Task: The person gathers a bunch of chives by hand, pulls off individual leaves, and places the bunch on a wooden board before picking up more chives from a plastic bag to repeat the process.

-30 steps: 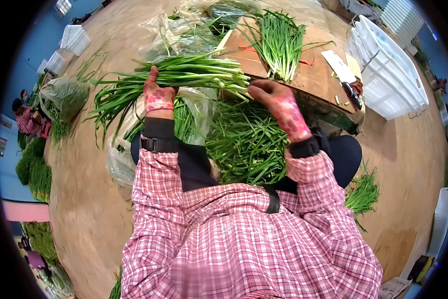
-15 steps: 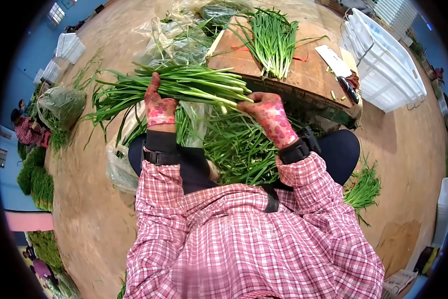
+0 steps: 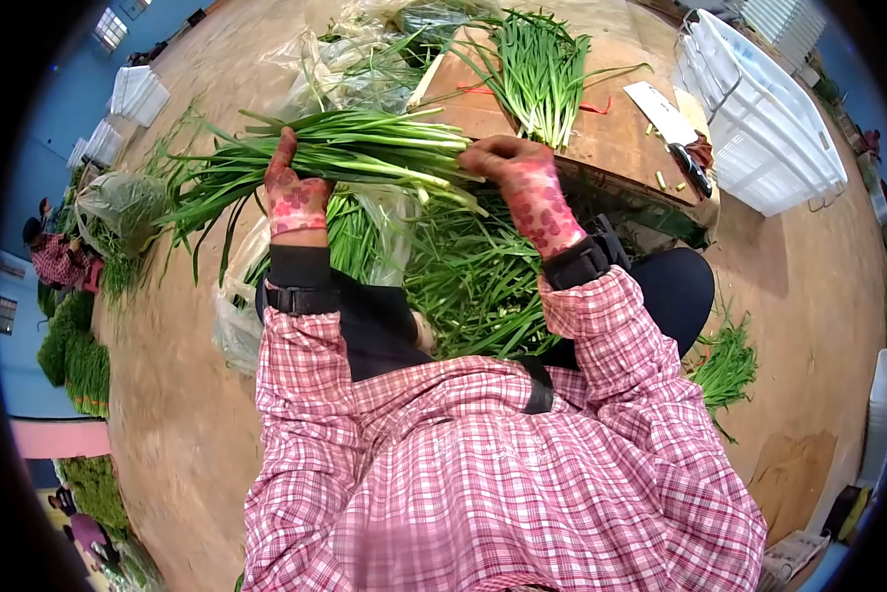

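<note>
My left hand (image 3: 295, 192), in a pink flower-patterned glove, is wrapped round a bunch of garlic chives (image 3: 365, 148) held crosswise above my lap. The leaves trail to the left and the pale stem ends point right. At those ends my right hand (image 3: 517, 178) is closed in a pinch, its fingertips touching the stems; how many it grips I cannot make out. A second bunch of chives (image 3: 540, 74) lies on a brown board (image 3: 611, 128) ahead, on a red tie. Loose chives (image 3: 483, 286) are heaped between my legs.
A knife (image 3: 675, 128) with a black handle lies at the board's right side, near small cut stem pieces. Stacked white crates (image 3: 759, 118) stand to the right. Plastic bags with greens (image 3: 350, 74) lie beyond the board's left. Another person (image 3: 54, 252) sits far left.
Both hands and the held bunch have shifted slightly left. My right hand has turned more palm-down at the stem ends, and one stem now hangs below the others.
</note>
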Motion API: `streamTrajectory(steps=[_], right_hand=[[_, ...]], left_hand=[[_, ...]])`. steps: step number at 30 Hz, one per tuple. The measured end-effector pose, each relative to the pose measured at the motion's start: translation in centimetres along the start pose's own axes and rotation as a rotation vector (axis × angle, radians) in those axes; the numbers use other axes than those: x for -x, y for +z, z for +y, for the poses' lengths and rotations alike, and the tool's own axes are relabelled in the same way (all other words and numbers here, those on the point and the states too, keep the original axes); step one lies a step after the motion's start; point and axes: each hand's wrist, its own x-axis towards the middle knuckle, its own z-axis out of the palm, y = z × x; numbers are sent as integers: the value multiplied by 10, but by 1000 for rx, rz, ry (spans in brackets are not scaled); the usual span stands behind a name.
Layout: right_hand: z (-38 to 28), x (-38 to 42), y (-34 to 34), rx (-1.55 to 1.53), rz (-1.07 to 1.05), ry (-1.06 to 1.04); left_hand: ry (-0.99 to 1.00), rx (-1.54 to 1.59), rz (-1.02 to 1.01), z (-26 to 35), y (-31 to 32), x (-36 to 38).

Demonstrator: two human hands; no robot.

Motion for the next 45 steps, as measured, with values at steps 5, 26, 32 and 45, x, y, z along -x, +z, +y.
streamTrajectory(steps=[5, 26, 32, 45], right_hand=[[41, 8, -69, 531, 75, 95], [22, 8, 26, -732, 42, 473], [20, 7, 24, -919, -9, 520], [36, 10, 20, -479, -306, -55]], left_hand=[[26, 11, 142, 16, -5, -14], [122, 20, 6, -35, 22, 14], [116, 113, -294, -35, -3, 14], [225, 150, -345, -36, -5, 25]])
